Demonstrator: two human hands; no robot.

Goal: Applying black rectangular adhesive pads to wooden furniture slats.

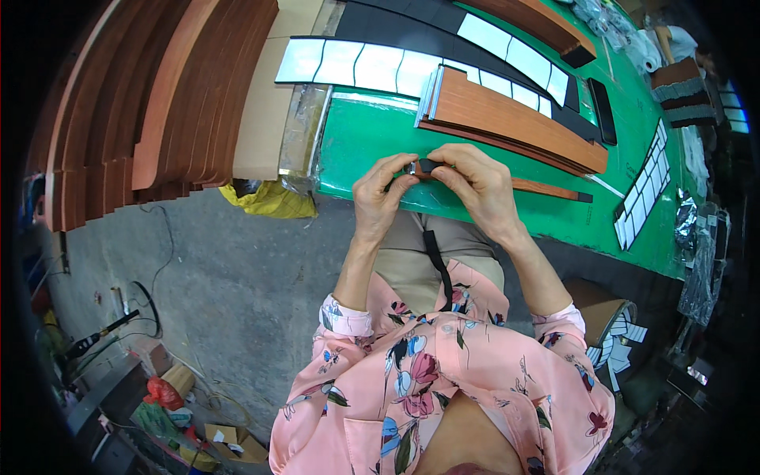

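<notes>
Above the table's near edge, both my hands meet at the end of a narrow reddish-brown wooden strip (pixel 546 188). It seems to run behind my right hand to a black tip on the right. My right hand (pixel 479 186) is closed, thumb and fingers pinching a small black end piece (pixel 428 165) at the strip's left end. My left hand (pixel 380 192) pinches a tiny silvery bit (pixel 410 168) beside it, too small to name. Just beyond lies a stack of flat brown wooden boards (pixel 514 119).
The green table (pixel 356 142) carries white sticker sheets (pixel 356 63), another sheet (pixel 645 186) at right and a black bar (pixel 602 111). Curved brown boards (pixel 198 95) stand stacked at left over a yellow bag (pixel 273 199). A cardboard drum (pixel 602 313) stands below the table's right side.
</notes>
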